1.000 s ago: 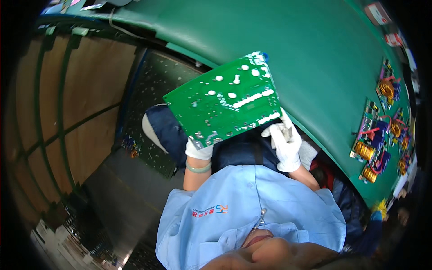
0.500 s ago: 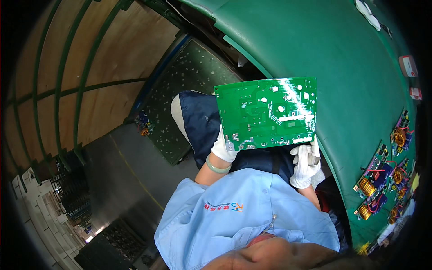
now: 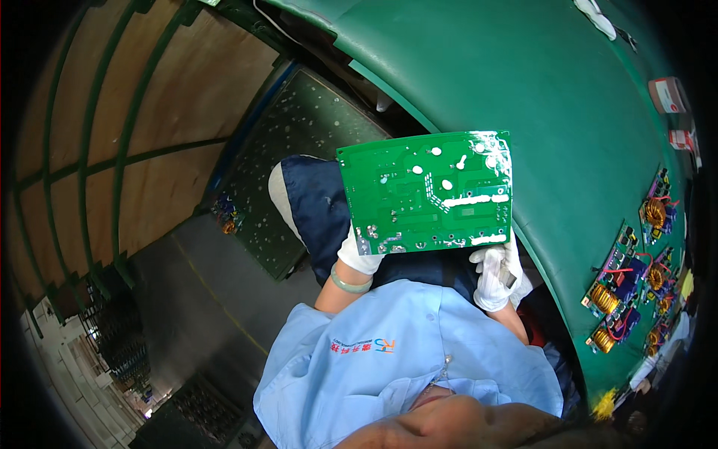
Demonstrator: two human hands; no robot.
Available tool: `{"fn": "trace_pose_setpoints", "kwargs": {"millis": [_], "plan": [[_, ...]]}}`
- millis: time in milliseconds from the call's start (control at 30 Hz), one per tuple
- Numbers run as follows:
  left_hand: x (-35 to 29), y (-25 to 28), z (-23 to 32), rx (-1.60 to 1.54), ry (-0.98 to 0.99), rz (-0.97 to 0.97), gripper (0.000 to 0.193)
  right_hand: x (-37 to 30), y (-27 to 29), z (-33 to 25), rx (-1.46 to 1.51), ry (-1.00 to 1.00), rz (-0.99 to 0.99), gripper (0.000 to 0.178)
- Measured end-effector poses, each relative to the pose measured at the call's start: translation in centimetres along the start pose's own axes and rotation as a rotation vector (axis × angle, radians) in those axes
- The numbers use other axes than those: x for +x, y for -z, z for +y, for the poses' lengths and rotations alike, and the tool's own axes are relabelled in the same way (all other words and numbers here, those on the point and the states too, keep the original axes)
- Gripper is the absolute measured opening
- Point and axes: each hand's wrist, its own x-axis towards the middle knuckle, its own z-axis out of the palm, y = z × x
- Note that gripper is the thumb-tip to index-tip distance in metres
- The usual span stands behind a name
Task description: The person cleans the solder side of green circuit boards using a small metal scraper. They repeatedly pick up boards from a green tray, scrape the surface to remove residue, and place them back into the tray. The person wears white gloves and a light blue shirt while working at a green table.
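Note:
A large green circuit board [image 3: 419, 191], solder side up, is held above my lap. Silvery solder patches and several white round spots dot its face, and light glares off its upper right corner. My left hand [image 3: 356, 254], in a white glove, grips the board's lower left corner; most of its fingers are hidden underneath. At the lower right corner my right hand [image 3: 495, 278], also white-gloved, has its fingers curled and one finger reaching up behind the board's edge. A small greyish piece [image 3: 508, 278] shows against this hand; its kind I cannot make out.
A green-covered table [image 3: 553, 150] curves along the right. Several assembled circuit boards with copper coils [image 3: 604, 299] lie on it near its right side. Small red-and-white containers [image 3: 667, 96] stand at the far right. Wooden panels in green frames [image 3: 142, 97] rise at the left.
The board and both hands appear slightly further left in the view, as does the whole scene. The glare on the board has shrunk toward its upper right corner. Both hands keep their places.

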Motion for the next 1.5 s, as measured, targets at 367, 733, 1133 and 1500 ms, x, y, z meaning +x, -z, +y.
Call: {"fn": "trace_pose_setpoints", "kwargs": {"millis": [367, 733, 1133, 1500], "plan": [[-1.8, 0.5, -5.1, -0.116, 0.042, 0.034, 0.033, 0.5, 1.1, -0.5, -0.086, 0.22, -0.198, 0.055], [-1.0, 1.3, -4.1, 0.185, -0.18, 0.064, 0.031, 0.2, 0.4, 0.2, -0.128, 0.348, -0.175, 0.052], [-2.5, 3.8, -6.8, -1.161, 0.213, 0.063, 0.03, 2.4, 3.2, -2.5, 0.042, -0.088, -0.257, 0.06], [-3.3, 8.5, -3.0, -0.898, 0.279, 0.075, 0.03, 10.6, 4.7, -10.0, -0.56, 0.229, -0.632, 0.062]]}}
